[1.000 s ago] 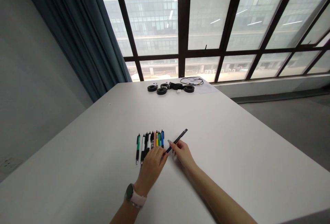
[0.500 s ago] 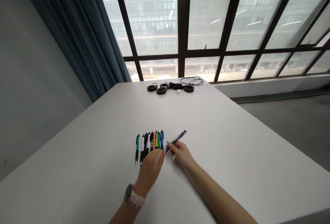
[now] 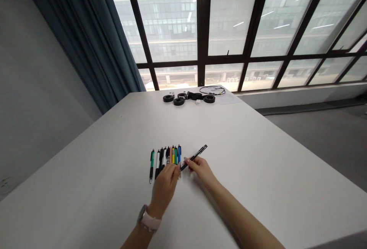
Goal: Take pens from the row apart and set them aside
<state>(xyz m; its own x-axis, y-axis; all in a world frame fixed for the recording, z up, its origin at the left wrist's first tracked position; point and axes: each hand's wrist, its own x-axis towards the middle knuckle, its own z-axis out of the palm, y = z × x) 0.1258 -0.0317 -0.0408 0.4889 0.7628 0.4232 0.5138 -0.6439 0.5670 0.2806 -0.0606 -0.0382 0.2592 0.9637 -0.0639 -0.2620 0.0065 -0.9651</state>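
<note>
Between the thumb and fingers of my right hand [image 3: 203, 170] is a dark pen [image 3: 200, 151], slanting up to the right above the white table. Its lower end points at the fingertips of my left hand [image 3: 166, 182], which are pinched together. Whatever is between those left fingers is too small to make out. Beyond and left of my left hand lies a row of pens side by side. It runs from a green pen [image 3: 151, 163] at the left end, past a white and black pen [image 3: 157, 161] and a yellow pen [image 3: 173, 154], to a blue pen [image 3: 179, 153]. My left hand covers several of their lower ends.
Several black rolled straps [image 3: 179, 102] sit at the far end of the white table [image 3: 137, 123]. A thin black cable [image 3: 213, 89] and a white plug [image 3: 197, 102] are near them. A blue curtain [image 3: 94, 42] and tall windows [image 3: 174, 20] stand behind.
My left hand has shifted slightly to the left, and more of the dark pen's lower end shows between the hands. My right hand has barely moved and still holds the pen.
</note>
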